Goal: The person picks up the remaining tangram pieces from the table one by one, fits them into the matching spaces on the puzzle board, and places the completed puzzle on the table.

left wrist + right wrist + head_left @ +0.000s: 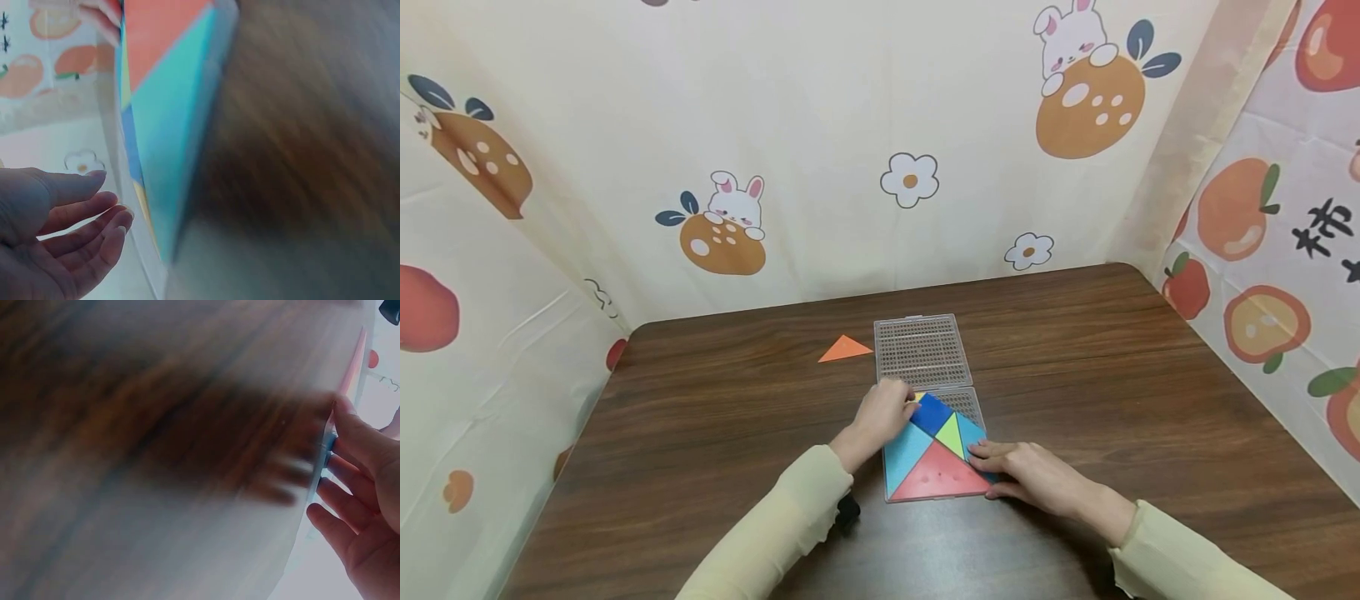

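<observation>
Tangram pieces lie fitted together in the base of a clear plastic case (967,403). A red triangle (937,477) fills the front, beside a light-blue triangle (906,454). Behind them sit a dark-blue square (932,414) and a yellow-green triangle (951,435). My left hand (886,408) is at the back left, fingertips right by a mostly covered yellow piece (918,397); in the left wrist view its fingers bend loosely with nothing visible between them. My right hand (1026,473) rests its fingers on the blue piece (972,435) at the right edge, thumb at the front right corner.
The case's gridded lid (922,350) lies folded back on the dark wooden table (737,392). An orange triangle (845,348) lies left of the lid. Patterned curtains (820,167) stand behind the table and along its sides.
</observation>
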{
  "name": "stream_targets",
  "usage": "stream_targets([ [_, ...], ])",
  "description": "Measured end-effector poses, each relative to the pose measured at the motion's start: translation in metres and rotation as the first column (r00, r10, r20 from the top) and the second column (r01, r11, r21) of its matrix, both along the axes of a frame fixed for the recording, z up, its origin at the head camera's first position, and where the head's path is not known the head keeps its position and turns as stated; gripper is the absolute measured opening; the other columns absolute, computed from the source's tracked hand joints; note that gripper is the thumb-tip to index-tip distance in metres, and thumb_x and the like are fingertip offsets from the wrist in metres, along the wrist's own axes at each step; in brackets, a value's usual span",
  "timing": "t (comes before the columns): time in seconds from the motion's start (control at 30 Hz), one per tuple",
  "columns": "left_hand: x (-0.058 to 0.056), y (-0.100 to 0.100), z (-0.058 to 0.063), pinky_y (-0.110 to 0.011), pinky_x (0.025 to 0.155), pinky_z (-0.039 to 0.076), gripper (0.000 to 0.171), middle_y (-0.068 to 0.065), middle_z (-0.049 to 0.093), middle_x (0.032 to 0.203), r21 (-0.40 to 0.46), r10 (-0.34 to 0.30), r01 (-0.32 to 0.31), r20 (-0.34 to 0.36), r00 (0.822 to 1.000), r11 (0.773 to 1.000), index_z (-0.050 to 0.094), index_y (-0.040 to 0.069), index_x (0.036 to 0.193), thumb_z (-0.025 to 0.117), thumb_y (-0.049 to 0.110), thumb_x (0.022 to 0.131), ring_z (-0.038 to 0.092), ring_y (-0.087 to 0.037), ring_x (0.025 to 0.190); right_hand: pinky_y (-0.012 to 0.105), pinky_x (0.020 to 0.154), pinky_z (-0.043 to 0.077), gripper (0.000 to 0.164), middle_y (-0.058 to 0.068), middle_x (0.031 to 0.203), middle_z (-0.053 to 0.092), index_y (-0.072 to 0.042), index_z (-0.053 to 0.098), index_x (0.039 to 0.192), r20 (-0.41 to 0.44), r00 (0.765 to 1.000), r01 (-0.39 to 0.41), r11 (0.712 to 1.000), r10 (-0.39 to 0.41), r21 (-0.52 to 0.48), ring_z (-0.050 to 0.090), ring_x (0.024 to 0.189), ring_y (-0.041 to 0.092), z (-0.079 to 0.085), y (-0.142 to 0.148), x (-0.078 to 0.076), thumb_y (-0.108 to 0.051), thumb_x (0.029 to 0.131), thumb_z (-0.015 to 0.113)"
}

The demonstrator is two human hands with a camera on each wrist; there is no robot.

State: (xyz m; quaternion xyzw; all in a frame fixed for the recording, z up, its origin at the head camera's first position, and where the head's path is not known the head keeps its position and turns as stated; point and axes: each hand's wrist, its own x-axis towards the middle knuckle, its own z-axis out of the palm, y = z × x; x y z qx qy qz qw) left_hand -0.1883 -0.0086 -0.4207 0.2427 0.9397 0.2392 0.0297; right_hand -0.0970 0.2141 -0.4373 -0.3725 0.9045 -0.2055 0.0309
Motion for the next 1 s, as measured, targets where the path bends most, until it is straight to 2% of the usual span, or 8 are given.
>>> stream_targets([
  [0.17, -0.013, -0.014, 0.001, -0.022, 0.054, 0.046, 0.010, -0.006, 0.063, 0.076, -0.049, 0.081, -0.081, 0.011, 0.997, 0.996, 0.069, 0.002, 0.083, 0.062, 0.010, 0.082, 0.054, -0.010, 0.062, 0.038, 0.081, 0.045, 0.041, 0.011, 0.117, 0.056, -0.004, 0.062, 0.111, 0.006, 1.000, 0.003, 1.000, -0.003, 0.014, 0.052, 0.108, 0.023, 0.002, 0.000, 0.000, -0.025, 0.077, 0.068],
  [0.3, -0.022, -0.025, 0.001, -0.024, 0.054, 0.046, 0.009, -0.006, 0.060, 0.075, -0.082, 0.117, -0.117, -0.001, 0.993, 0.990, 0.068, 0.002, 0.081, 0.061, 0.008, 0.082, 0.053, -0.012, 0.062, 0.038, 0.081, 0.046, 0.041, 0.011, 0.117, 0.056, -0.004, 0.062, 0.112, 0.025, 1.000, 0.012, 1.000, -0.013, 0.023, 0.052, 0.108, 0.023, 0.003, 0.000, 0.000, -0.026, 0.077, 0.068],
  [0.47, -0.031, -0.036, 0.000, -0.028, 0.057, 0.048, 0.008, -0.006, 0.061, 0.074, -0.082, 0.154, -0.156, -0.031, 0.988, 0.984, 0.068, 0.002, 0.080, 0.061, 0.006, 0.082, 0.057, -0.015, 0.064, 0.038, 0.081, 0.046, 0.041, 0.011, 0.118, 0.055, -0.004, 0.061, 0.113, 0.043, 0.999, 0.015, 1.000, -0.016, 0.028, 0.051, 0.109, 0.023, 0.004, 0.000, 0.000, -0.026, 0.078, 0.067],
  [0.63, -0.041, -0.046, -0.004, -0.032, 0.058, 0.048, 0.007, -0.007, 0.062, 0.072, -0.097, 0.178, -0.185, -0.076, 0.981, 0.978, 0.066, 0.001, 0.078, 0.062, 0.007, 0.082, 0.058, -0.018, 0.065, 0.038, 0.081, 0.045, 0.041, 0.011, 0.118, 0.055, -0.004, 0.061, 0.113, 0.047, 0.999, 0.016, 0.999, -0.017, 0.031, 0.051, 0.109, 0.023, 0.004, -0.001, 0.000, -0.025, 0.078, 0.067],
  [0.8, -0.050, -0.056, -0.008, -0.036, 0.062, 0.048, 0.012, -0.009, 0.059, 0.071, -0.126, 0.195, -0.215, -0.151, 0.969, 0.968, 0.062, 0.002, 0.071, 0.064, 0.008, 0.081, 0.057, -0.022, 0.068, 0.038, 0.081, 0.045, 0.042, 0.011, 0.119, 0.055, -0.005, 0.061, 0.113, 0.062, 0.998, 0.023, 0.999, -0.025, 0.035, 0.051, 0.110, 0.023, 0.005, -0.002, 0.000, -0.024, 0.077, 0.068],
  [0.9, -0.056, -0.062, -0.010, -0.038, 0.067, 0.048, 0.013, -0.011, 0.058, 0.077, -0.133, 0.212, -0.238, -0.188, 0.959, 0.962, 0.062, 0.001, 0.070, 0.065, 0.008, 0.080, 0.058, -0.025, 0.074, 0.038, 0.081, 0.046, 0.042, 0.011, 0.119, 0.055, -0.004, 0.061, 0.113, 0.066, 0.997, 0.023, 0.999, -0.025, 0.032, 0.051, 0.110, 0.023, 0.005, -0.002, 0.000, -0.024, 0.077, 0.068],
  [1.0, -0.060, -0.066, -0.012, -0.038, 0.068, 0.048, 0.012, -0.013, 0.057, 0.082, -0.140, 0.227, -0.256, -0.195, 0.954, 0.957, 0.063, -0.001, 0.073, 0.065, 0.008, 0.080, 0.058, -0.027, 0.078, 0.038, 0.081, 0.046, 0.041, 0.011, 0.119, 0.055, -0.004, 0.061, 0.112, 0.056, 0.998, 0.018, 0.999, -0.020, 0.029, 0.051, 0.109, 0.023, 0.004, -0.002, -0.001, -0.024, 0.077, 0.068],
])
